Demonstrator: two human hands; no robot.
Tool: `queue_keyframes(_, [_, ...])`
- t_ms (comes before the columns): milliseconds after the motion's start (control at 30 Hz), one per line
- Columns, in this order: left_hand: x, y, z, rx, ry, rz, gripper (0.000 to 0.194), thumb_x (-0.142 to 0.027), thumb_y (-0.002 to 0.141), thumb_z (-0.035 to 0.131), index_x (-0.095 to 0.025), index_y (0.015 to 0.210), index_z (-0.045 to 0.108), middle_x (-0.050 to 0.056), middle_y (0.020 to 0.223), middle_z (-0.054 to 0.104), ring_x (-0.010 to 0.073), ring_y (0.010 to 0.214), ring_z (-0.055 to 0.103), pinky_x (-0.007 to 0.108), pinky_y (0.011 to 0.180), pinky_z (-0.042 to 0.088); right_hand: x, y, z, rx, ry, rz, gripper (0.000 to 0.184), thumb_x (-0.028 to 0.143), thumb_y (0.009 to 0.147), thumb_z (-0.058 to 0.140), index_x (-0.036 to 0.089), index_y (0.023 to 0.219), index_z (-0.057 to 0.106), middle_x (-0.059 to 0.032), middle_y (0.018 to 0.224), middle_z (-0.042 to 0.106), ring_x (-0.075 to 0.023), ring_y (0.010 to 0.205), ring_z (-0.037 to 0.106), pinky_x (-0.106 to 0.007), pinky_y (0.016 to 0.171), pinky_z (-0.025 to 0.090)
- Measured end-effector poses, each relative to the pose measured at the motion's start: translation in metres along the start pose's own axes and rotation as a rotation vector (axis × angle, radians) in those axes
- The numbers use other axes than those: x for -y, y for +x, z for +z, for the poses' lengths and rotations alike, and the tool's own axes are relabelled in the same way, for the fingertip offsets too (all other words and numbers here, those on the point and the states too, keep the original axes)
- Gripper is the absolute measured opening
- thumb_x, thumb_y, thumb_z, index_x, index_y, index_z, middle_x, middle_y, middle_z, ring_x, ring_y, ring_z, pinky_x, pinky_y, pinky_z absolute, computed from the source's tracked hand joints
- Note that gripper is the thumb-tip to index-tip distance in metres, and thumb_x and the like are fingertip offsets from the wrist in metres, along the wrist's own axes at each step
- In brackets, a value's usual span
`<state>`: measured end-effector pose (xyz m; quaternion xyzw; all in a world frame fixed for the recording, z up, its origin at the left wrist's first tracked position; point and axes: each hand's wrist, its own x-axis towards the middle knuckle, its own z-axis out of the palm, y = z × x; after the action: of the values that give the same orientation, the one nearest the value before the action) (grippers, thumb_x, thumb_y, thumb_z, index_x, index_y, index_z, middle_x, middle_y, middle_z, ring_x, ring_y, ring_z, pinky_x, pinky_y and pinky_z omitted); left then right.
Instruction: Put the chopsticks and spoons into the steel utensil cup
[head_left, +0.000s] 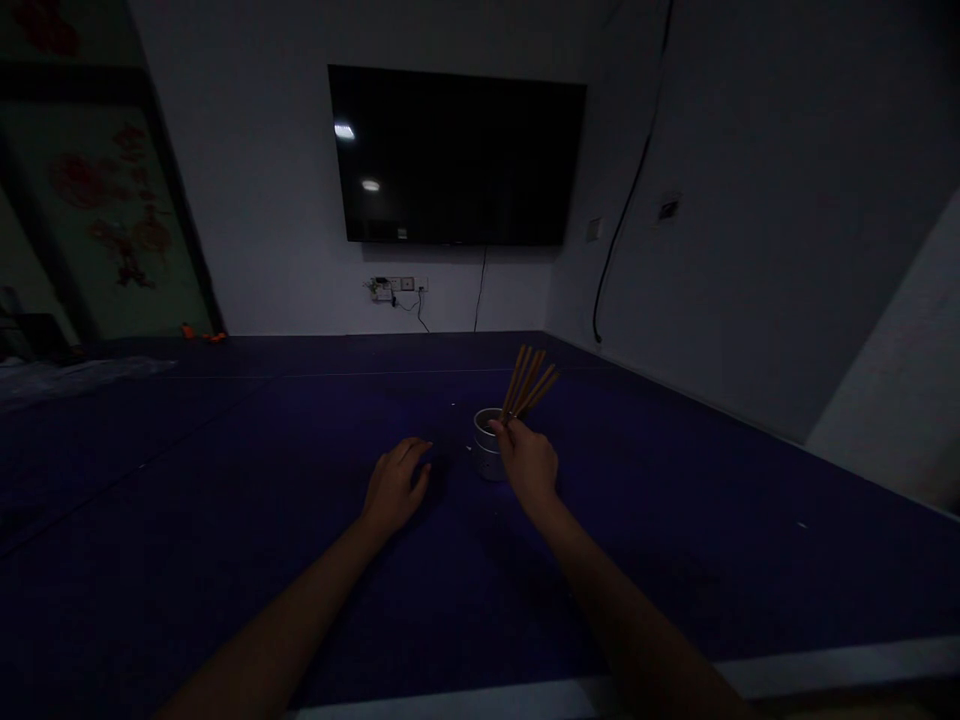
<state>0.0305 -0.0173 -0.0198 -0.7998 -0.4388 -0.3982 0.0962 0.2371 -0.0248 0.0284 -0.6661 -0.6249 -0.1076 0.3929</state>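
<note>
Right hand (529,462): clamped around sticks (528,382), which splay at the 1 o'clock side of the cup (487,462). Left hand (396,488): slack, thumb spread from fingers; cup at its 2 o'clock.

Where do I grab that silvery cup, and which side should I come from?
Probably around the outside of the cup, coming from the left. It's round and upright, and the right hand, holding the sticks, covers its right side. The left hand looks empty.
</note>
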Motion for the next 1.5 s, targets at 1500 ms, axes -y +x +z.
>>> queue_keyframes(1500, [0.001, 0.000, 0.001, 0.144, 0.013, -0.069, 0.024, -0.025, 0.086, 0.043, -0.021, 0.104, 0.059, 0.006, 0.106, 0.061, 0.0190, 0.098, 0.058, 0.035, 0.081, 0.046, -0.113, 0.037, 0.025, -0.276, 0.259, 0.361, 0.077, 0.053, 0.053, 0.070, 0.013, 0.116, 0.052, -0.0165, 0.108, 0.063, -0.0299, 0.096, 0.059, -0.037, 0.077, 0.044])
